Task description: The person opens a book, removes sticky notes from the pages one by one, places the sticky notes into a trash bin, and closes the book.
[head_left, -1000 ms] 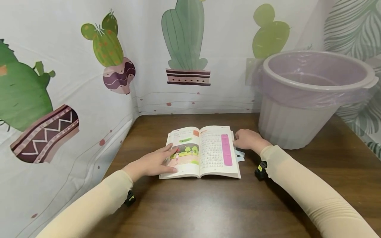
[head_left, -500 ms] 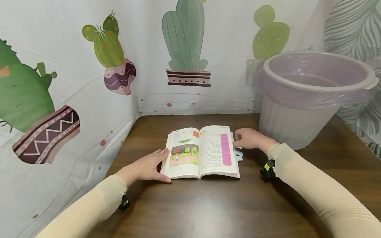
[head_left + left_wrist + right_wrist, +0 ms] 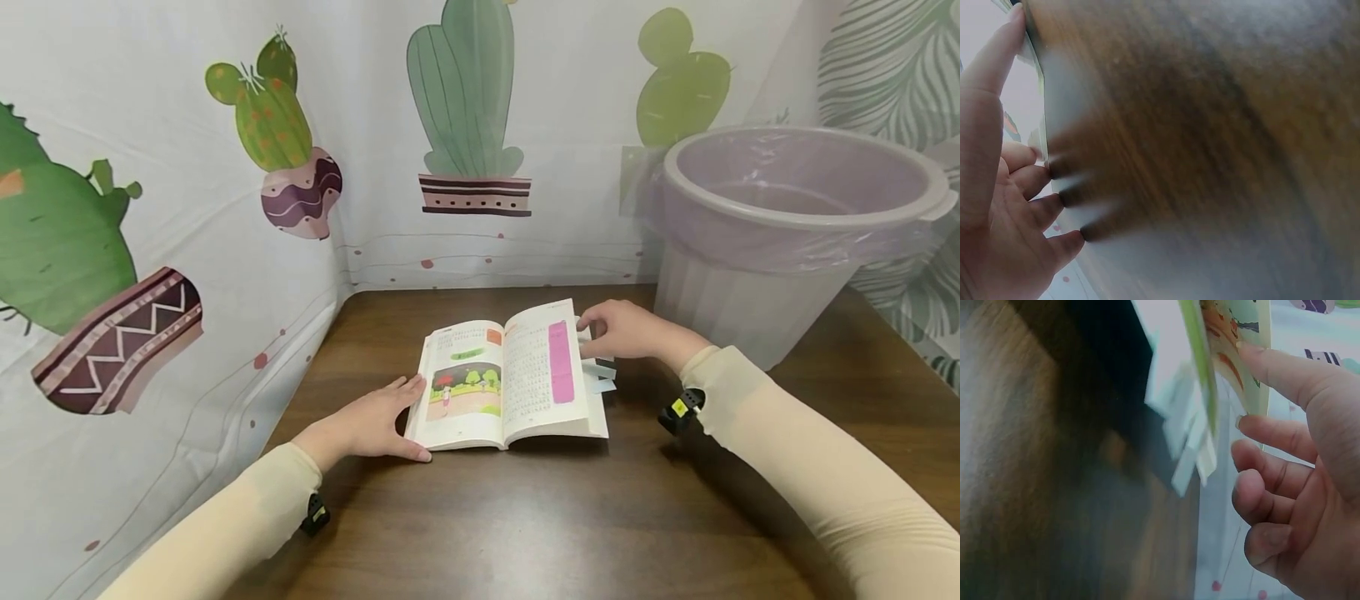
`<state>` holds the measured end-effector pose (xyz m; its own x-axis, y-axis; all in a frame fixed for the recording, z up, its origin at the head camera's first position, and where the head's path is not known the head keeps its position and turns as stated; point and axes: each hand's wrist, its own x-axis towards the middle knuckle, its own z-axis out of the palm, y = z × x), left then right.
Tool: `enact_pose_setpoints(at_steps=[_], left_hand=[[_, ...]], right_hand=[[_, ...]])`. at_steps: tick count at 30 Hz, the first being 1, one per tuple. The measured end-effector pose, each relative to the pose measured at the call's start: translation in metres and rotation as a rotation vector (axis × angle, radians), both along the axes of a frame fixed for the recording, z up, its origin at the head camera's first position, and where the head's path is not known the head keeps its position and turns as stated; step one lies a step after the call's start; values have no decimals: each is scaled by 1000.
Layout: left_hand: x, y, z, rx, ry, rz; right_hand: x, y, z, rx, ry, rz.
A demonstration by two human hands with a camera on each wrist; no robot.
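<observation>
Raised right page [image 3: 536,375] of the open book [image 3: 480,387] touched from behind by the right hand [image 3: 622,327].
The right hand's fingers are bent, thumb against the page's back; whether it is pinched cannot be told. The page is best guided by its outer edge, without the paper slips [image 3: 602,386] being snagged. The book, mid-counter [image 3: 487,525], is touched along its left edge by the spread left hand [image 3: 367,425]. Open room is offered nearside; the far right is bounded by the bin [image 3: 720,300].
</observation>
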<state>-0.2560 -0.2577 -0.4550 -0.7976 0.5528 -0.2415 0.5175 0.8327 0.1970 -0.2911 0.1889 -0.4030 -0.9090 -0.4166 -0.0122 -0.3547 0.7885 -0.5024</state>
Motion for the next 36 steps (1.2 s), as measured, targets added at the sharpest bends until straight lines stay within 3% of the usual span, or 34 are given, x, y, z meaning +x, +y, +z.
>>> enact_pose_setpoints(at_steps=[16,23,31,36], left_hand=[[-1,-5,5,49,-49,30],[-4,-9,6,74,-49,46],[-4,-11,10,106,-76,49],[-5,-13,9,85,-79,32]], right_hand=[[-9,-33,30,-36,23,143],[-16,-60,24,-5,-26,148],[-14,-81,14,-4,-164,127],[-11,-92,6,68,-160,118]])
